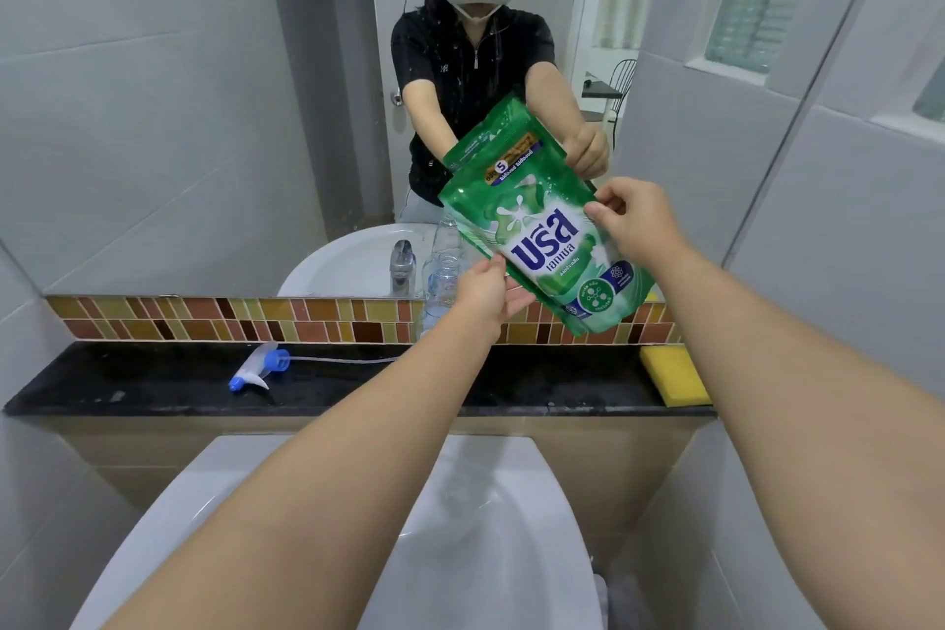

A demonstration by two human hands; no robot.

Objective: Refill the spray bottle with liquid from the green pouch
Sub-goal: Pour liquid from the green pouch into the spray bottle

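Green pouch [547, 251] perhaps hides bottle [440, 281].

green pouch [549, 253] tilted, held up | clear bottle [441, 282] uncapped, upright behind

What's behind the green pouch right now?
Behind the green pouch, held by both hands, stands the clear uncapped spray bottle on the black ledge. Its right side is covered, as is the mirror behind.
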